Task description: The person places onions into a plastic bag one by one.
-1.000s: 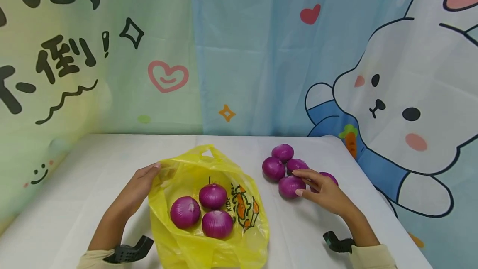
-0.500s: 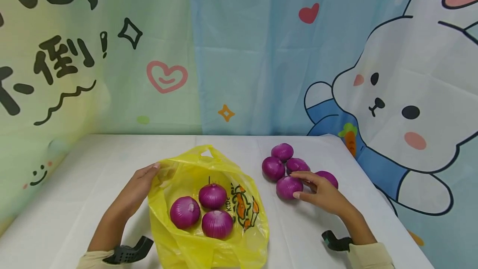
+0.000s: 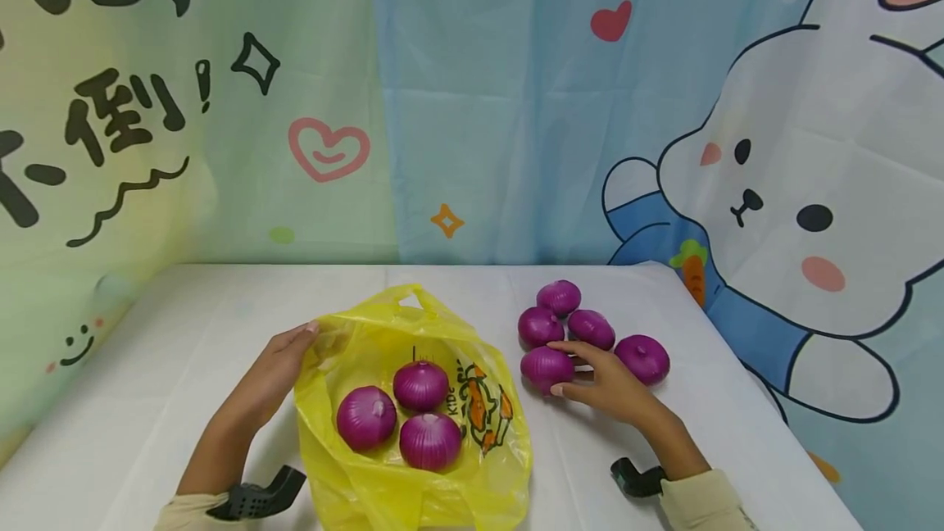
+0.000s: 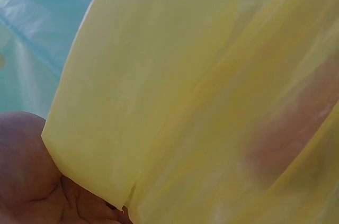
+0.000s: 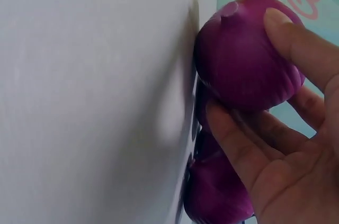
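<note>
In the head view, my left hand [image 3: 265, 375] grips the upper left rim of a yellow plastic bag [image 3: 413, 492], whose mouth is spread wide. Three red onions [image 3: 421, 388] lie inside it. Right of the bag, my right hand [image 3: 615, 388] holds another red onion [image 3: 546, 369] between thumb and fingers. The right wrist view shows that held onion [image 5: 243, 54] close up, at the table surface; whether it touches the table, I cannot tell. Yellow film [image 4: 159, 75] fills most of the left wrist view, hiding the left fingertips.
Several loose red onions stand on the white table: a cluster [image 3: 541, 327] behind the right hand and one onion [image 3: 642, 360] to its right. A printed curtain [image 3: 472, 105] hangs along the table's back edge. Dark devices [image 3: 637, 479] sit on both wrists.
My right hand has drawn the held onion leftward, out from the cluster and closer to the bag. The onion at the far right is now uncovered. The left hand and bag have stayed put.
</note>
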A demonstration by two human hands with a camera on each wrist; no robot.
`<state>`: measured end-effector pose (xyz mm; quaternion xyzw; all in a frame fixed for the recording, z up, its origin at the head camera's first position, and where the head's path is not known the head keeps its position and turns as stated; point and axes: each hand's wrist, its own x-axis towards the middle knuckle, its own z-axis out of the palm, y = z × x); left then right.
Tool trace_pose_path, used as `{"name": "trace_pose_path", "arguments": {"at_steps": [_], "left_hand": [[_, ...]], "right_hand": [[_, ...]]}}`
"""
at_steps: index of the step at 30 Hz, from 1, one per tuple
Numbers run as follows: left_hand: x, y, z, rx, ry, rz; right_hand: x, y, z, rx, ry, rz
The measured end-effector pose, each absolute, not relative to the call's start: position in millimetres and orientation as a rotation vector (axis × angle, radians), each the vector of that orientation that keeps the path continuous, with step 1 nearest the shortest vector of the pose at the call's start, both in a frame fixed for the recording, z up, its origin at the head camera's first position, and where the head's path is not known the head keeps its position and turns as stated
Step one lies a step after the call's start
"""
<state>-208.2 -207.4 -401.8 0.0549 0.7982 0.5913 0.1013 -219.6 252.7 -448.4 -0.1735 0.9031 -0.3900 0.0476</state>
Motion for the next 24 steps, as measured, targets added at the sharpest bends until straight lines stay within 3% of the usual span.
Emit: {"name": "trace_pose_path", "arguments": {"at_steps": [24], "left_hand": [[-209, -207, -399, 0.132, 2.354, 1.764]], "right_hand": [[-217, 236, -419, -0.594, 2.814, -1.262]]}}
